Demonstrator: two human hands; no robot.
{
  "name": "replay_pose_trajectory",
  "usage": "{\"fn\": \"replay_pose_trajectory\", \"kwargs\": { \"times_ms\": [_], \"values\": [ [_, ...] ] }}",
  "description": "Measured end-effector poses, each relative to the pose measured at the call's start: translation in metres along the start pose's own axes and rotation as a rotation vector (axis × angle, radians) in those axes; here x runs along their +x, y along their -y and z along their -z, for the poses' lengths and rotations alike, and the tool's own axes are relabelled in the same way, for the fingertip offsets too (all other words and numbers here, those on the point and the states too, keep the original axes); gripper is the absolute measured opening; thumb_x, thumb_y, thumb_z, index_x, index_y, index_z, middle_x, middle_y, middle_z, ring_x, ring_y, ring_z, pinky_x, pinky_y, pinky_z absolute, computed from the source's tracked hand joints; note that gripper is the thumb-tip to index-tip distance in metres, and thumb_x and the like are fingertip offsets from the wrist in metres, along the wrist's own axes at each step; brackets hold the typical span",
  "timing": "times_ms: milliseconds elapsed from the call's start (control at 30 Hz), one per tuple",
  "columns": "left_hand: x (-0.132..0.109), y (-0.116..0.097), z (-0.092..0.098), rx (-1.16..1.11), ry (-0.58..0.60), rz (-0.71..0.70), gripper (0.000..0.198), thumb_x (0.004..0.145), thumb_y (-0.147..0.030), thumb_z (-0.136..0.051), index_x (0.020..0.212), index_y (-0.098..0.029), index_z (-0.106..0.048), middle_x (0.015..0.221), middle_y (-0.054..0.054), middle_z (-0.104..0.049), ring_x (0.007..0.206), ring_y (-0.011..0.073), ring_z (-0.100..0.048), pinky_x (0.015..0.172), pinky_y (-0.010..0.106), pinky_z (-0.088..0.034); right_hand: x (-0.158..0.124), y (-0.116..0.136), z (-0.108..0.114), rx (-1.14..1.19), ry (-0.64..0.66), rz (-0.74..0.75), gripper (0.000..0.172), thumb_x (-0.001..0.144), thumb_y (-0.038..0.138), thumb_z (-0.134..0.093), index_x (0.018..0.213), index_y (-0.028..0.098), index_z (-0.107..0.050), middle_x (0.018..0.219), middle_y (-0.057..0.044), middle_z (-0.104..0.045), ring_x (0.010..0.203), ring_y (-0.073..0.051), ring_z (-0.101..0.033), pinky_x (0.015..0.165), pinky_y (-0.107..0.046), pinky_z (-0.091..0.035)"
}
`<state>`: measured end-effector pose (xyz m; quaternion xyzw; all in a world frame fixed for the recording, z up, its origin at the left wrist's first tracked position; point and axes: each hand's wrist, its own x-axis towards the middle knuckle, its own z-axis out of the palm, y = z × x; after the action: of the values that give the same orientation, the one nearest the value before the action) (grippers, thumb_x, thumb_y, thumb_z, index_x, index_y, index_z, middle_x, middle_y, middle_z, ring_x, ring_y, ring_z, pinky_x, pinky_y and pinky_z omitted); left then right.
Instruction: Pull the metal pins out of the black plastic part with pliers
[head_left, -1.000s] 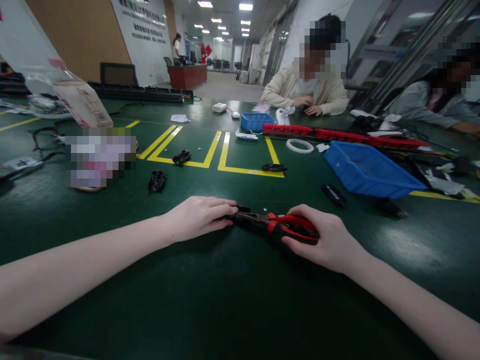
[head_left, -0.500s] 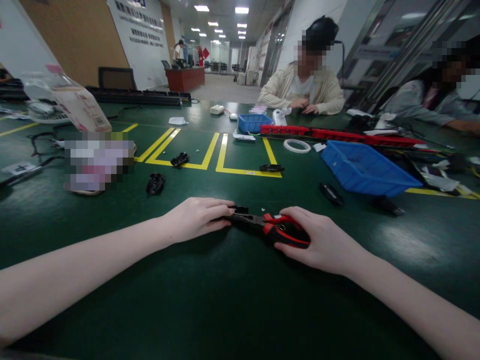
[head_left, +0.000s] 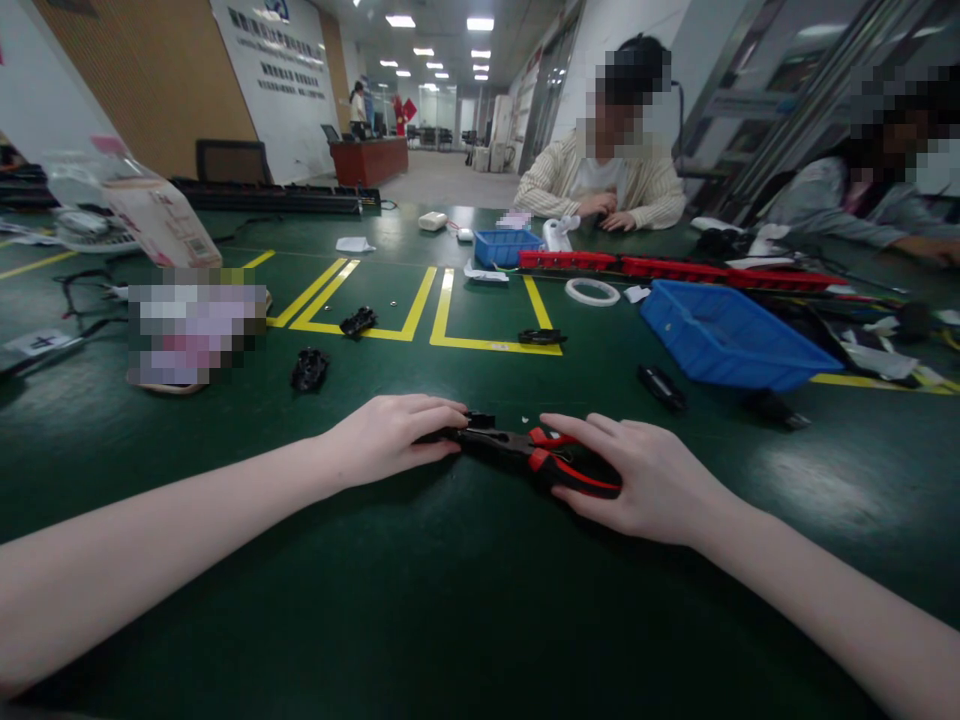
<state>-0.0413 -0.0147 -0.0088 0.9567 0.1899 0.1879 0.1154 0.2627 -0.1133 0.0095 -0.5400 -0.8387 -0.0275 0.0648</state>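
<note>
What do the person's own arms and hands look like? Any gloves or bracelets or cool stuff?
No gloves or bracelets show! The left hand and right hand are bare, with no rings in sight. The left forearm and right forearm show no sleeves or watch. The nails are too small to make out.

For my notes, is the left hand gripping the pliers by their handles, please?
No, the right hand grips the pliers' handles.
</note>
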Motion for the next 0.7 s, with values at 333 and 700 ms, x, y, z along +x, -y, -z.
{"fn": "replay_pose_trajectory", "kwargs": {
  "times_ms": [333,700],
  "values": [
    [0.007,-0.006,0.002,-0.068,0.053,0.152,0.049,0.094,-0.032,-0.063,0.139,-0.016,-0.05,0.123,0.009,-0.061,0.109,0.0221,-0.063,0.093,0.039,-0.057,0.0,-0.003,0.008,-0.037,0.032,0.008,0.064,0.088,0.063,-0.051,0.138,0.024,-0.057,0.095,-0.01,-0.071,0.07,-0.022,-0.066,0.065,-0.035,-0.048],
    [0.01,-0.002,0.003,-0.06,0.104,0.159,0.047,0.092,-0.054,-0.061,0.123,-0.018,-0.059,0.116,0.007,-0.058,0.105,0.0236,-0.057,0.087,0.039,-0.053,-0.001,-0.006,0.002,-0.025,0.002,0.017,0.062,0.087,0.063,-0.052,0.136,0.025,-0.058,0.095,-0.009,-0.072,0.07,-0.022,-0.065,0.065,-0.037,-0.048]
  ]
}}
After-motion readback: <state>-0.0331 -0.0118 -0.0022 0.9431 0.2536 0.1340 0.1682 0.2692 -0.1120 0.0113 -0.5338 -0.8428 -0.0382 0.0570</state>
